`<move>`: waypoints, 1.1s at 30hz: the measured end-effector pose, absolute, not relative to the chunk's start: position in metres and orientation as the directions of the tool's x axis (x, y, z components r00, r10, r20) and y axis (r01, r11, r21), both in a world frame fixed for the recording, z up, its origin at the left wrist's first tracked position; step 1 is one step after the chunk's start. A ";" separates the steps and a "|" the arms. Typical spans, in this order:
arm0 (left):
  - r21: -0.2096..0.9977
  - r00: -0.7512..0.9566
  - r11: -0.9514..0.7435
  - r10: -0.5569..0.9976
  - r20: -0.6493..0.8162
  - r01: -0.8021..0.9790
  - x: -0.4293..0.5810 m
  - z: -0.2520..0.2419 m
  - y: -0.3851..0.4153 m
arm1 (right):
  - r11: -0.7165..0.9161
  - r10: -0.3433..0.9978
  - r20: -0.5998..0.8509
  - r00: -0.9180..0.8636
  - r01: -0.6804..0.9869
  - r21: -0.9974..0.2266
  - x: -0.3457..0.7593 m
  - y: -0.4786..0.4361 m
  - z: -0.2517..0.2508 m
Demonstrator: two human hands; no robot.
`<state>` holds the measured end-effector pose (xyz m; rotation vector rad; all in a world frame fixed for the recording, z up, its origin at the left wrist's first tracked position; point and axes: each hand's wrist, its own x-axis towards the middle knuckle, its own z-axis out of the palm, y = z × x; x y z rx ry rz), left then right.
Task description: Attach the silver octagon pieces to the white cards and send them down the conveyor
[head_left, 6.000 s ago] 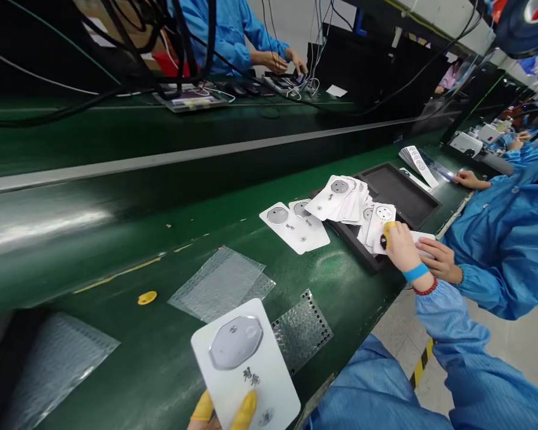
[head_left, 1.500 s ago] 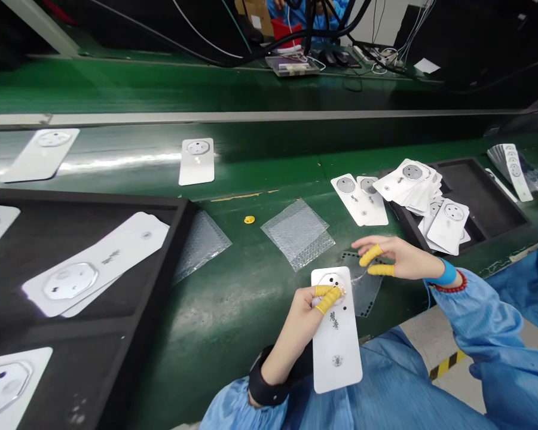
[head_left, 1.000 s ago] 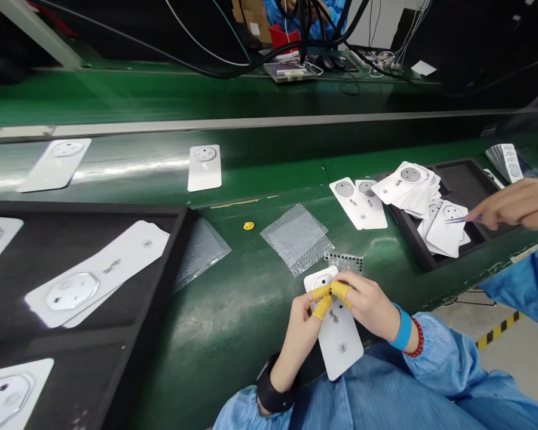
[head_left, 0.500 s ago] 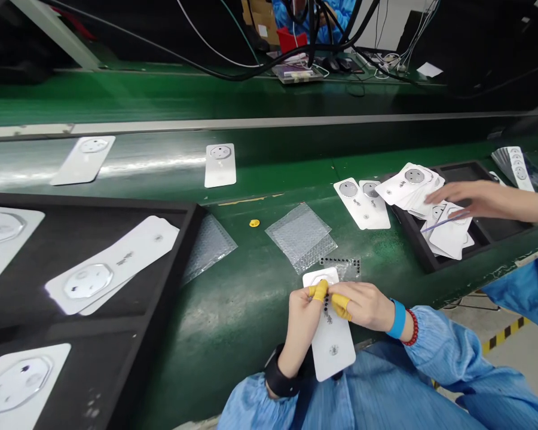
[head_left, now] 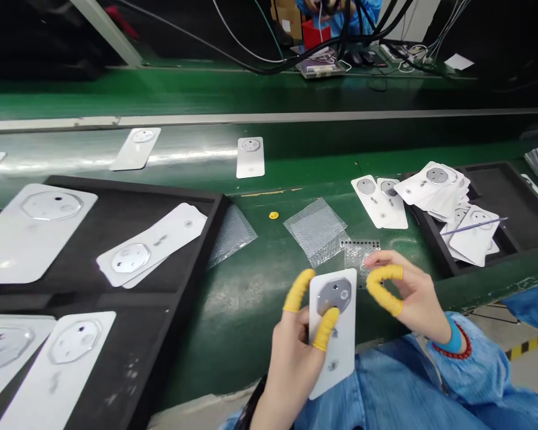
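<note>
My left hand [head_left: 298, 343], with yellow finger cots on thumb and forefinger, grips a white rounded-corner panel [head_left: 341, 358]. Its thumb presses on the lower part of the panel's grey octagonal area. Right of the panel, my right hand [head_left: 407, 295] is closed in a pinch, its cotted thumb and forefinger forming a loop. Those fingertips are over the edge of a small clear sheet with black dots [head_left: 356, 257]. A few dots show near them, but whatever they pinch is too small to make out. Beyond lie clear bubble-wrap pieces [head_left: 316, 224].
At left a black divided tray [head_left: 192, 251] holds several white panels. Another black tray [head_left: 520, 203] at right carries a panel pile [head_left: 434, 185] and a thin purple stick [head_left: 475, 226]. Two panels [head_left: 379, 203] lie beside it. A yellow finger cot [head_left: 274, 215] rests on the green bench.
My right hand has left the panel and moved right to the dotted sheet. My left hand has tilted the panel more upright. The other person's hand has withdrawn from the right tray.
</note>
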<state>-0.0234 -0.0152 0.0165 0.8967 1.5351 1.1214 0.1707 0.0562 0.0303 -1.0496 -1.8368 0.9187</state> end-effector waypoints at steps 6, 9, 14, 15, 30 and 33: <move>0.990 -0.153 0.087 0.986 -0.069 0.110 -0.004 0.030 -0.016 | 0.539 0.810 0.398 -0.430 0.281 -0.794 0.147 0.041 0.054; 0.989 -0.161 0.072 0.986 -0.051 0.129 -0.003 0.032 -0.018 | 0.548 0.794 0.391 -0.466 0.268 -0.792 0.153 0.043 0.053; 0.980 -0.147 0.064 0.988 -0.037 0.190 -0.006 0.033 -0.019 | 0.551 0.751 0.359 -0.554 0.226 -0.803 0.160 0.048 0.057; 0.978 -0.119 0.051 0.993 -0.028 0.203 -0.006 0.033 -0.019 | 0.540 0.754 0.343 -0.560 0.231 -0.810 0.160 0.049 0.058; 0.901 0.010 -0.146 0.988 0.155 0.409 -0.004 0.048 -0.013 | 0.326 0.899 0.229 -0.372 0.223 -0.919 0.152 0.041 0.064; 0.875 0.030 -0.208 0.976 0.218 0.437 -0.004 0.050 -0.013 | 0.261 0.933 0.170 -0.316 0.274 -0.926 0.154 0.046 0.068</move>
